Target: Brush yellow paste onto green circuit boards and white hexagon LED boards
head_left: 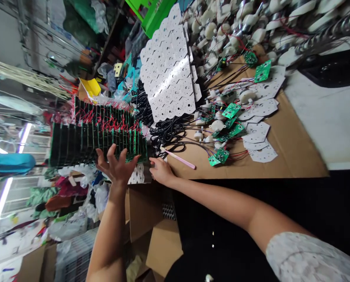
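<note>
My left hand (116,164) is open, with its fingers spread and bent at the near edge of a long row of green circuit boards (95,143) stood on edge. Whether its fingertips touch the boards I cannot tell. Close to the right end of that row, my right hand (162,171) is curled with its fingers drawn together; what they hold, if anything, is too small to make out. A pink pen-like stick (179,158) lies just beyond it on the cardboard (292,145). Red wires (110,119) stick out along the back of the boards.
Black cables (170,133) lie bundled behind my right hand. A stack of white perforated panels (169,74) stands farther back, near a green crate (157,19). Small green wired boards (232,110) and white pieces (255,133) cover the right side. Cardboard boxes (164,239) sit below the table edge.
</note>
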